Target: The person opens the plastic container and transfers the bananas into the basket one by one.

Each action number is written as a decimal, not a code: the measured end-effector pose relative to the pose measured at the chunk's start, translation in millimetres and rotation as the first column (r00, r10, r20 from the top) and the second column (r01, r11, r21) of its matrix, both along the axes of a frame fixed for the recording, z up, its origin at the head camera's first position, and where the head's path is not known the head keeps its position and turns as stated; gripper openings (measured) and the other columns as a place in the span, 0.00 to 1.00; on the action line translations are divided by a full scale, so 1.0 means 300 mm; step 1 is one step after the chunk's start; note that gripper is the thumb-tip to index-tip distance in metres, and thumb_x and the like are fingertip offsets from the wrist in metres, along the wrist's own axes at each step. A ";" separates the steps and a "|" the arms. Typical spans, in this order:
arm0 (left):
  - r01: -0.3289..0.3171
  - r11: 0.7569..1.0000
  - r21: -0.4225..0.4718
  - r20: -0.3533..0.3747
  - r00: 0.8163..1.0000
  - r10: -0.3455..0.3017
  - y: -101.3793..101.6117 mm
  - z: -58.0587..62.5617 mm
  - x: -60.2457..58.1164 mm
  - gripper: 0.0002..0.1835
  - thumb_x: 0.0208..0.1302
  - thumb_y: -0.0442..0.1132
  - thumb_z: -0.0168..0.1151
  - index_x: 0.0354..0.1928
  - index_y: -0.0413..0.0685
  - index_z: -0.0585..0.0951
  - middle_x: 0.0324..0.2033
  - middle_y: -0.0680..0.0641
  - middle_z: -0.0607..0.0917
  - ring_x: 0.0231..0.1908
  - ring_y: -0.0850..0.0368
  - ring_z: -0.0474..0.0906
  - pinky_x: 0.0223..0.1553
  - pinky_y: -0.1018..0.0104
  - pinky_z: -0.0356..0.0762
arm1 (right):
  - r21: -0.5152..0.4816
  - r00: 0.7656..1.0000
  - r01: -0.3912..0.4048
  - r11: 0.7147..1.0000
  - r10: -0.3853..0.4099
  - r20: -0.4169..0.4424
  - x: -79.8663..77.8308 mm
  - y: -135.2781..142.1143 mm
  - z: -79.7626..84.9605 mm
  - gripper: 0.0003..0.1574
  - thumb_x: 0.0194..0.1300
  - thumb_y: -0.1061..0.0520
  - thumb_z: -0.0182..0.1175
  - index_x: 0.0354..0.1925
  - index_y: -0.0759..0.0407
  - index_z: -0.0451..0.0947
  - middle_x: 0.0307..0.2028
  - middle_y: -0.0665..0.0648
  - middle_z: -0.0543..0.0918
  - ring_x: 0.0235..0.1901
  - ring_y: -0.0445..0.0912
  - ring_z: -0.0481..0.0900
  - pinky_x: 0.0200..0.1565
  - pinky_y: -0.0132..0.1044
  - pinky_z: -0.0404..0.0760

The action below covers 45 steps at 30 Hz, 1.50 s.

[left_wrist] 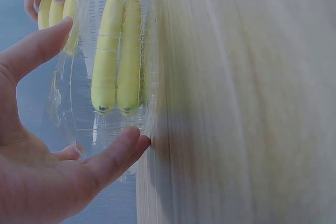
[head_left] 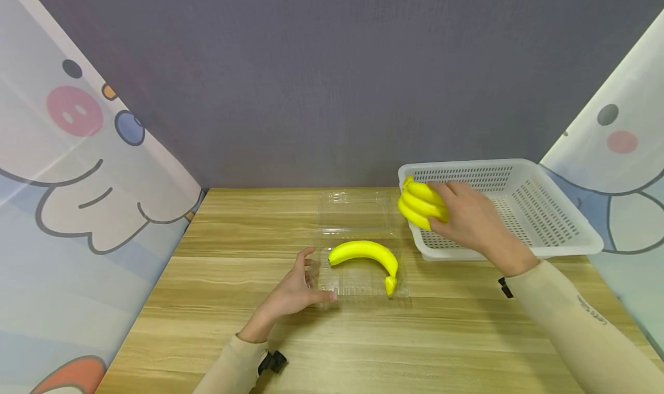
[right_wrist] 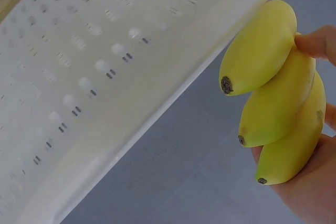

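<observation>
My right hand [head_left: 469, 218] grips a small bunch of yellow bananas [head_left: 422, 203] over the left rim of the white basket. In the right wrist view, thumb and fingers hold the bunch [right_wrist: 283, 98] from either side, dark tips exposed. A clear plastic clamshell box [head_left: 358, 284] lies on the table with its lid [head_left: 355, 212] folded back. Inside its base sits another bunch of bananas [head_left: 365, 249]; the left wrist view shows at least two side by side [left_wrist: 107, 56]. My left hand [head_left: 293, 290] rests at the box's left front corner, thumb and fingers spread apart.
The white perforated basket [head_left: 550, 250] stands at the back right of the wooden table [head_left: 233, 227]. A grey wall panel [head_left: 311, 94] rises behind. Cartoon-printed sheets [head_left: 67, 169] flank the table on both sides.
</observation>
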<state>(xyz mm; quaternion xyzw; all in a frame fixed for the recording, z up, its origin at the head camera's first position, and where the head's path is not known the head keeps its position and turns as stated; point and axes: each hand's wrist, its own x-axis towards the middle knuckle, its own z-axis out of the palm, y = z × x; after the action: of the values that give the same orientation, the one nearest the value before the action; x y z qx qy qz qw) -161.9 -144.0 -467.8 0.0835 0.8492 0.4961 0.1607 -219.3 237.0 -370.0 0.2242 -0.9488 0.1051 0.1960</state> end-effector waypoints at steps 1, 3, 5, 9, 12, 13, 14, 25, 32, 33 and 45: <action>-0.001 1.000 0.001 0.002 1.000 0.001 0.000 0.000 0.000 0.64 0.50 0.47 0.83 0.79 0.49 0.47 0.68 0.35 0.66 0.62 0.36 0.70 0.55 0.43 0.74 | 0.000 1.000 0.007 1.000 -0.007 0.003 -0.001 0.004 0.000 0.41 0.53 0.53 0.72 0.64 0.64 0.72 0.43 0.64 0.80 0.36 0.55 0.75 0.33 0.51 0.77; -0.003 1.000 0.004 0.007 1.000 0.003 -0.001 0.000 0.001 0.64 0.50 0.47 0.83 0.79 0.49 0.47 0.68 0.36 0.66 0.62 0.36 0.70 0.55 0.43 0.74 | 0.001 1.000 0.016 1.000 -0.016 0.009 -0.001 0.010 0.001 0.41 0.53 0.54 0.72 0.64 0.64 0.72 0.43 0.64 0.80 0.36 0.55 0.76 0.33 0.51 0.77; -0.004 1.000 0.003 0.007 1.000 0.004 -0.001 0.001 0.001 0.64 0.50 0.47 0.83 0.79 0.49 0.47 0.68 0.36 0.65 0.61 0.37 0.70 0.55 0.43 0.74 | 0.002 1.000 0.025 1.000 -0.025 0.014 -0.001 0.016 0.001 0.41 0.54 0.53 0.72 0.64 0.64 0.72 0.43 0.64 0.80 0.37 0.55 0.76 0.34 0.51 0.76; -0.003 1.000 0.002 0.007 1.000 0.003 -0.001 0.001 0.001 0.64 0.49 0.48 0.83 0.79 0.49 0.47 0.68 0.36 0.65 0.62 0.36 0.70 0.55 0.43 0.74 | 0.003 0.999 0.037 0.999 -0.037 0.024 -0.002 0.026 0.002 0.42 0.55 0.53 0.72 0.65 0.64 0.72 0.45 0.65 0.80 0.38 0.56 0.76 0.36 0.52 0.77; -0.005 1.000 0.000 0.008 1.000 0.005 0.000 0.001 0.000 0.64 0.49 0.48 0.83 0.79 0.50 0.47 0.68 0.36 0.66 0.62 0.36 0.70 0.55 0.42 0.74 | 0.003 0.999 0.043 0.999 -0.043 0.033 -0.002 0.033 0.004 0.42 0.55 0.53 0.72 0.65 0.64 0.71 0.46 0.66 0.80 0.40 0.58 0.76 0.37 0.53 0.77; -0.005 1.000 -0.001 0.008 1.000 0.005 0.000 0.001 0.000 0.64 0.49 0.48 0.83 0.79 0.50 0.47 0.68 0.36 0.66 0.62 0.36 0.70 0.55 0.42 0.74 | 0.002 0.998 0.046 0.999 -0.046 0.035 -0.003 0.036 0.004 0.42 0.55 0.53 0.72 0.65 0.64 0.71 0.46 0.66 0.80 0.41 0.58 0.76 0.38 0.54 0.77; -0.006 1.000 0.000 0.009 1.000 0.006 0.000 0.001 0.000 0.64 0.49 0.48 0.83 0.79 0.50 0.47 0.68 0.36 0.66 0.62 0.36 0.70 0.55 0.43 0.74 | 0.001 0.998 0.048 0.999 -0.048 0.036 -0.003 0.039 0.004 0.42 0.55 0.54 0.72 0.65 0.64 0.71 0.47 0.66 0.80 0.41 0.58 0.76 0.38 0.54 0.78; -0.007 1.000 0.000 0.013 1.000 0.007 0.001 0.000 -0.002 0.64 0.50 0.47 0.83 0.79 0.50 0.47 0.68 0.37 0.66 0.61 0.37 0.70 0.55 0.43 0.74 | 0.007 0.996 0.074 0.997 -0.075 0.043 -0.011 0.077 0.001 0.42 0.55 0.53 0.71 0.65 0.65 0.70 0.47 0.68 0.80 0.40 0.59 0.76 0.35 0.54 0.77; -0.003 1.000 0.006 0.014 1.000 0.003 0.001 -0.001 -0.001 0.64 0.50 0.48 0.83 0.79 0.49 0.47 0.68 0.37 0.66 0.62 0.36 0.70 0.56 0.42 0.73 | 0.020 0.990 0.108 0.994 -0.110 0.088 -0.011 0.110 0.000 0.42 0.57 0.53 0.71 0.66 0.63 0.69 0.50 0.70 0.78 0.42 0.60 0.76 0.36 0.57 0.77; -0.004 1.000 0.006 0.013 1.000 0.003 0.001 -0.001 -0.001 0.64 0.50 0.48 0.83 0.79 0.49 0.47 0.68 0.37 0.66 0.62 0.36 0.70 0.56 0.42 0.73 | 0.019 0.990 0.111 0.994 -0.112 0.085 -0.012 0.114 -0.001 0.42 0.57 0.53 0.71 0.66 0.63 0.69 0.49 0.70 0.78 0.42 0.60 0.76 0.36 0.56 0.76; 0.004 1.000 0.002 0.003 1.000 -0.005 -0.003 -0.003 0.000 0.64 0.49 0.49 0.83 0.79 0.49 0.46 0.68 0.37 0.67 0.62 0.35 0.69 0.56 0.41 0.73 | 0.022 0.987 0.139 0.990 -0.141 0.081 -0.027 0.156 -0.032 0.42 0.56 0.54 0.70 0.66 0.64 0.69 0.48 0.70 0.78 0.40 0.60 0.74 0.36 0.55 0.75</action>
<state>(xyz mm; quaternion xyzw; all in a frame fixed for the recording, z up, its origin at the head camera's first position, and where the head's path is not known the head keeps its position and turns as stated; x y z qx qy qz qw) -162.0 -145.1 -468.6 0.0850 0.8481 0.4969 0.1629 -227.4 283.7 -379.8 0.1542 -0.9703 0.0924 0.1617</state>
